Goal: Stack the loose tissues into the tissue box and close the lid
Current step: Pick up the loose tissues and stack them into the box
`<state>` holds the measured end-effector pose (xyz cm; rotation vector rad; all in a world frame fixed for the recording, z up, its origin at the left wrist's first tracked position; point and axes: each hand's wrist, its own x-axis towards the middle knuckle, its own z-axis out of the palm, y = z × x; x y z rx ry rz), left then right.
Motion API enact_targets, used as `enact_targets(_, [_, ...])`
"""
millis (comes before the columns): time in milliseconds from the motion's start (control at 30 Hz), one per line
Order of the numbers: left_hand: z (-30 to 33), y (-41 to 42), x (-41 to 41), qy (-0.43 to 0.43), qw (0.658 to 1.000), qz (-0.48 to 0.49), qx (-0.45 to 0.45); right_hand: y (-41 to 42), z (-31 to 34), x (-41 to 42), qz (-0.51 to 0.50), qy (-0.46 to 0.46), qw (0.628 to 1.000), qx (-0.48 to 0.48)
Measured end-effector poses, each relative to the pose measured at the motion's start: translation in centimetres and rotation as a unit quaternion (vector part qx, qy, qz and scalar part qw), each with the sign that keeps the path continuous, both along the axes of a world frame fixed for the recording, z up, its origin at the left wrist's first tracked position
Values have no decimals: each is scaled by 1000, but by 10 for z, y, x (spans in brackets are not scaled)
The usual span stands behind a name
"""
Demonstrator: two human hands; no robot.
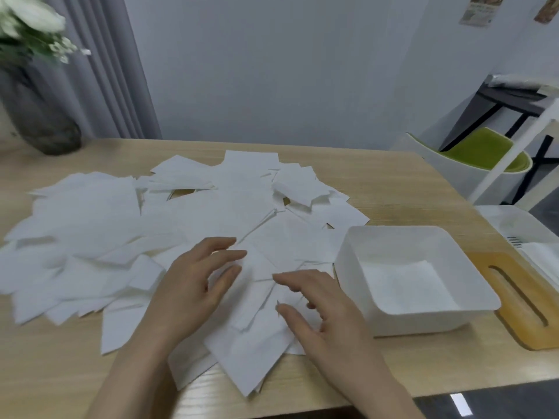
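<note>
Several loose white tissues (121, 231) lie scattered in an overlapping heap across the wooden table (402, 189). At the right stands the white tissue box (351, 261), open on top, with white tissues lying flat inside it. Its wooden lid (520, 309), with a long slot, lies flat on the table just right of the box. My left hand (193, 285) hovers over the near part of the heap with fingers spread and relaxed. My right hand (320, 309) is beside it, fingers loosely bent over the tissues, holding nothing.
A dark vase (39, 116) with white flowers stands at the table's far left corner. A white plastic basket (520, 228) sits at the right edge behind the lid. A white and green chair (481, 158) stands beyond the table on the right.
</note>
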<state>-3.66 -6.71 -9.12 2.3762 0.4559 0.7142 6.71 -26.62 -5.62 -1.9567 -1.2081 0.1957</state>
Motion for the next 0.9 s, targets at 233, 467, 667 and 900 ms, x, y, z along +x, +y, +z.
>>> enact_targets(233, [-34,11,-14,-8,999,40,21,14,-19,-11,-49,31,983,-172])
enact_targets(467, [-44,11,-12,-16,999,46,-5,22,-19,-6,-86,200,957,-191])
enact_targets(667, [-46,13,-13,-33,997,53,-42,14,-10,9,-96,256,950,-150])
enact_targets(900, [-46,11,-11,-41,997,64,-34,3,11,17,-162,208,964,31])
